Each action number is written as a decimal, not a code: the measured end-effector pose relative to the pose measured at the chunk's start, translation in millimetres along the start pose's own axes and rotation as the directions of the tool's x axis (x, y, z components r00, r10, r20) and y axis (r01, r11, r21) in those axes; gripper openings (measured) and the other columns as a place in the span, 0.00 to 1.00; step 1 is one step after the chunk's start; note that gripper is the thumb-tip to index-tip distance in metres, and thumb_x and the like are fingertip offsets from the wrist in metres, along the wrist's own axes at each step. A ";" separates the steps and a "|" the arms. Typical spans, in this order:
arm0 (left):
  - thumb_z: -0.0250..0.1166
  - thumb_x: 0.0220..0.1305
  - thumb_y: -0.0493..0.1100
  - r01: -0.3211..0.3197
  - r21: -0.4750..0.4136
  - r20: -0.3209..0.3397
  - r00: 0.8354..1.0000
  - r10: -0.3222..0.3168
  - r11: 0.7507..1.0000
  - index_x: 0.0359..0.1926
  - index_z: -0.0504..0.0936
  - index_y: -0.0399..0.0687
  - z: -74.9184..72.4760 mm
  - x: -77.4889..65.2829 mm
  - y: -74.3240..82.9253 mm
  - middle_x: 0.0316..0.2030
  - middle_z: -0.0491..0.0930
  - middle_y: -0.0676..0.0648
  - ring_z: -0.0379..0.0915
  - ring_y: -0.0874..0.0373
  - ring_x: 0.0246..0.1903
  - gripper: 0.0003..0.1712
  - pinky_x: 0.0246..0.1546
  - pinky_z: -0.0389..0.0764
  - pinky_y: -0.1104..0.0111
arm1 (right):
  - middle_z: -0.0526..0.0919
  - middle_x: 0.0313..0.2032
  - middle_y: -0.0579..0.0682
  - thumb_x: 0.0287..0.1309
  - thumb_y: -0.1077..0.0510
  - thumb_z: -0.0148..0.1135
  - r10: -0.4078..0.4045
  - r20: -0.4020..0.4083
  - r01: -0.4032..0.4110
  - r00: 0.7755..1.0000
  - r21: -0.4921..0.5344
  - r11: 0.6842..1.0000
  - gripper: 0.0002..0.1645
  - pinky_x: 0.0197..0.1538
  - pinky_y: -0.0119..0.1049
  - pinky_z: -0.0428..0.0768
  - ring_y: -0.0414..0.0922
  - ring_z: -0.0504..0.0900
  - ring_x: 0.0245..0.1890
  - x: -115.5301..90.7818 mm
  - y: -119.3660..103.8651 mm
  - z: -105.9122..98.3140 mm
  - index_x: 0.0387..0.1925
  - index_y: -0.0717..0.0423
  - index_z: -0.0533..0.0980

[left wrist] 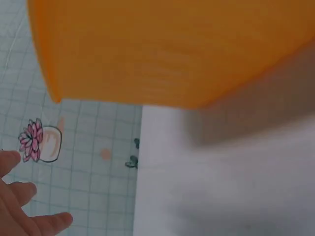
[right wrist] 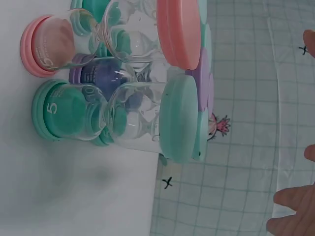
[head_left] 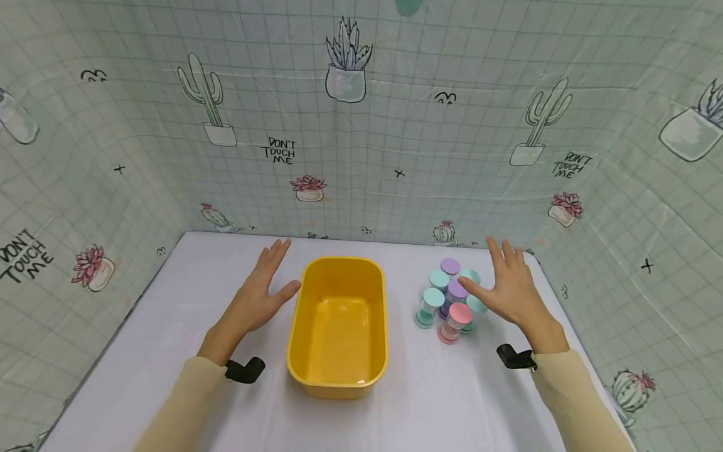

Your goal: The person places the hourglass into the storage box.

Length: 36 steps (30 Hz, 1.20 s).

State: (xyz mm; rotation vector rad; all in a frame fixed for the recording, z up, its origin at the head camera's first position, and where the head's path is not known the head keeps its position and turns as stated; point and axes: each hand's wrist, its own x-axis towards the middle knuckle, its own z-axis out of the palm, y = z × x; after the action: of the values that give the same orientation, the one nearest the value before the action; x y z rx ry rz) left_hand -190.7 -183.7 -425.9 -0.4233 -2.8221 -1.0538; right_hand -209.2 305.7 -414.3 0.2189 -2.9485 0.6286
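Tub (head_left: 339, 339), yellow, mouth up; left hand (head_left: 255, 303) just left of it, fingers spread, holding nothing. Hourglasses (head_left: 456, 290), upright on flat bases right of the tub, seemingly grouped for reach; right hand (head_left: 513, 295) near them, spread, holding nothing.

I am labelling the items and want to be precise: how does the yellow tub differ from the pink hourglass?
The yellow tub is much larger than the pink hourglass. The yellow tub is open at the top, while the pink hourglass is closed. The yellow tub is yellow all over; the pink hourglass has clear walls between pink ends. Both stand upright on the white table.
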 end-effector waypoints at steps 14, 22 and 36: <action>0.62 0.70 0.53 -0.150 -0.177 0.044 0.986 0.160 0.973 0.82 0.54 0.57 23.4 -8.1 -0.2 0.83 0.46 0.45 0.38 0.39 0.82 0.44 0.72 0.50 0.32 | 0.44 0.81 0.66 0.65 0.35 0.63 0.004 0.114 -0.027 0.994 0.198 0.980 0.64 0.70 0.76 0.52 0.71 0.47 0.79 17.1 23.3 7.0 0.83 0.53 0.35; 0.63 0.69 0.52 -0.176 -0.216 0.075 0.978 0.196 0.960 0.81 0.57 0.51 31.9 -11.2 -1.8 0.83 0.45 0.49 0.36 0.39 0.82 0.44 0.72 0.47 0.31 | 0.48 0.78 0.72 0.69 0.41 0.61 0.026 0.186 -0.083 0.982 0.302 0.950 0.59 0.69 0.71 0.62 0.74 0.56 0.74 15.8 34.0 17.3 0.83 0.53 0.36; 0.64 0.69 0.53 -0.176 -0.204 0.106 0.974 0.200 0.963 0.77 0.66 0.48 40.0 -11.1 -5.9 0.83 0.41 0.47 0.35 0.38 0.82 0.39 0.73 0.47 0.33 | 0.60 0.74 0.75 0.72 0.51 0.59 0.003 0.277 -0.121 0.961 0.410 0.904 0.48 0.65 0.68 0.71 0.76 0.65 0.70 21.7 41.3 26.9 0.81 0.59 0.46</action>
State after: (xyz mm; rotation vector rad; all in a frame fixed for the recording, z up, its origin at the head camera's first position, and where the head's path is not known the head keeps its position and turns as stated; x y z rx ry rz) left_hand -181.7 -164.2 -462.0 -0.7865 -2.7228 -1.3064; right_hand -239.7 329.3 -451.9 0.2667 -3.0382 1.3527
